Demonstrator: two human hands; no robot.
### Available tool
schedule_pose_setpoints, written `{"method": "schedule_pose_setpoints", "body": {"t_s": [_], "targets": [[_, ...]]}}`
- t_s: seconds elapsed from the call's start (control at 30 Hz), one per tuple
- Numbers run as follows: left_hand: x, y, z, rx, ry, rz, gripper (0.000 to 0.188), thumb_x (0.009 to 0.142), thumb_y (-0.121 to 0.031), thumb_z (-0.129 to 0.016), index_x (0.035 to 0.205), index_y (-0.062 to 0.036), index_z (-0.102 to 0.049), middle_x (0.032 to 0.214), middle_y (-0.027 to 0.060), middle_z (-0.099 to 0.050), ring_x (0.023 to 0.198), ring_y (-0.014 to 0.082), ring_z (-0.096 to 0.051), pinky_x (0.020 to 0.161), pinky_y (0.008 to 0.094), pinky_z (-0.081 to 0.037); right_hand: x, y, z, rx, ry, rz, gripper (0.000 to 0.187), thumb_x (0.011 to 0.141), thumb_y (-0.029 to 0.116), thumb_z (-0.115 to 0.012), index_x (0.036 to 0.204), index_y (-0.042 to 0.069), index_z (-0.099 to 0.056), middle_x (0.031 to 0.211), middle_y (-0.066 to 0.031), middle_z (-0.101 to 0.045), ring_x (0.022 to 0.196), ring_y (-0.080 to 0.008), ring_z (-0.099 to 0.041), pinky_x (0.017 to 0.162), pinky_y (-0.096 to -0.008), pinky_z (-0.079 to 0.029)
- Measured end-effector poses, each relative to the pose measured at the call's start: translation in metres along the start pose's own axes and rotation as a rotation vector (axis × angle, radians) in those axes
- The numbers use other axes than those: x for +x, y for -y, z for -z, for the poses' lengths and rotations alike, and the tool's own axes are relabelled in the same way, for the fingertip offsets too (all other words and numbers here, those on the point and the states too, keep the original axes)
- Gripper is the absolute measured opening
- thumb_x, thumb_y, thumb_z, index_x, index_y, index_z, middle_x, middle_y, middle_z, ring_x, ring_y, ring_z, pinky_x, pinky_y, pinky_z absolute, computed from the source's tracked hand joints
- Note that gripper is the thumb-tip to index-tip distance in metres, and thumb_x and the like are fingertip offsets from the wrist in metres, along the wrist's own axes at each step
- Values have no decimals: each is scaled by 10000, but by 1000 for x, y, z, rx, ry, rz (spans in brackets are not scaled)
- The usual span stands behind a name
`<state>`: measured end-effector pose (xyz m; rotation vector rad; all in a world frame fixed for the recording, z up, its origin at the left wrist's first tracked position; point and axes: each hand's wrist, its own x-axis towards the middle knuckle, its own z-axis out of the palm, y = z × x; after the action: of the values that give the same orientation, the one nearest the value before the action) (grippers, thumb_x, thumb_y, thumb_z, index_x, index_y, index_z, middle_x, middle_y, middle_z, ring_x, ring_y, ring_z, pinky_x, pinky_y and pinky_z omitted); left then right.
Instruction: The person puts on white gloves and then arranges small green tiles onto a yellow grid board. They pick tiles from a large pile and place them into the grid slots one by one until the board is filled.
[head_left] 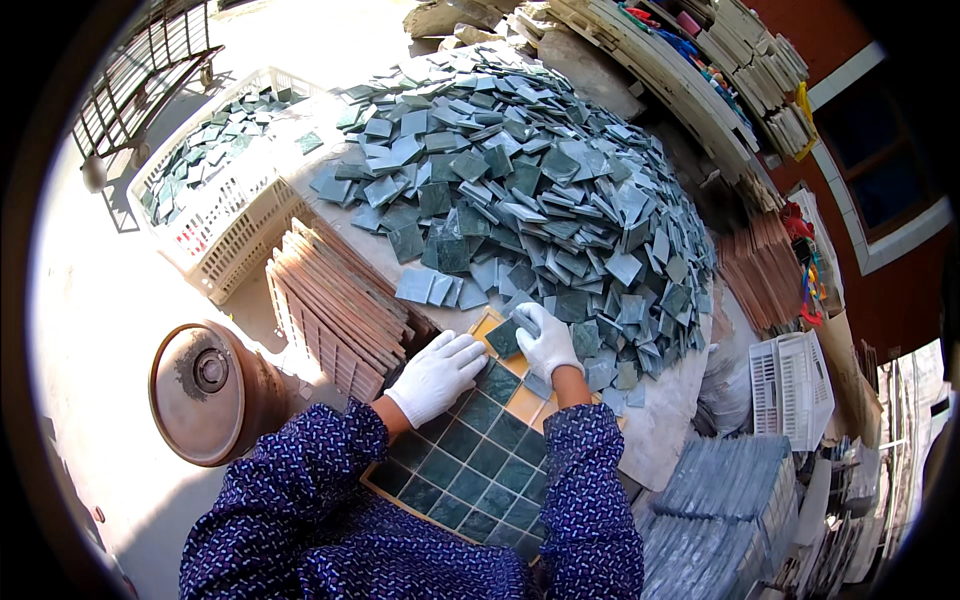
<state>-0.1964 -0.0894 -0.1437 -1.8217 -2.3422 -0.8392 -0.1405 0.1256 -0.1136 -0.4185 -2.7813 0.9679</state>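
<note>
A shallow yellowish grid tray (526, 404) lies tilted in front of me, with rows of square dark green stone tiles (461, 438) in its cells. Several cells toward its far right end show bare yellow. My left hand (437, 378), in a white glove, rests flat at the tray's far left edge, fingers stretched out over the end tiles. In my gloved right hand (547, 343) a dark green square tile (503, 339) is pinched above the tray's far end. Just beyond spreads a large heap of loose green tiles (520, 190), its near edge close to my right hand.
Stacked brown grid trays (335, 300) stand left of the heap, beside a rusty drum (205, 392). A white crate (225, 235) holds more tiles. Wrapped tile stacks (725, 480) and white plastic baskets (790, 388) are at right. A metal cart (140, 75) stands far left.
</note>
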Motion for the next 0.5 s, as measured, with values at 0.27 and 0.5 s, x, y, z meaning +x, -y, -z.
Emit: {"method": "schedule_pose_setpoints", "body": {"t_s": [0.27, 0.5], "targets": [[-7, -18, 5, 37, -42, -46, 456, 762, -206, -675, 1171, -30, -577, 1290, 105, -526, 1274, 263, -438, 1085, 427, -303, 0, 18, -25, -162, -146, -3, 225, 818, 76, -619, 1041, 91, -596, 1027, -188, -628, 968, -396, -596, 830, -449, -491], [-6, -16, -4, 131, 135, -65, 634, 875, -474, -532, 1346, -55, -480, 1407, 107, -468, 1350, 257, -368, 1136, 474, -205, -42, 3, -5, -39, -286, -273, 279, 850, 215, -645, 1075, 53, -616, 1037, -195, -647, 969, -368, -621, 836, -419, -489]]}}
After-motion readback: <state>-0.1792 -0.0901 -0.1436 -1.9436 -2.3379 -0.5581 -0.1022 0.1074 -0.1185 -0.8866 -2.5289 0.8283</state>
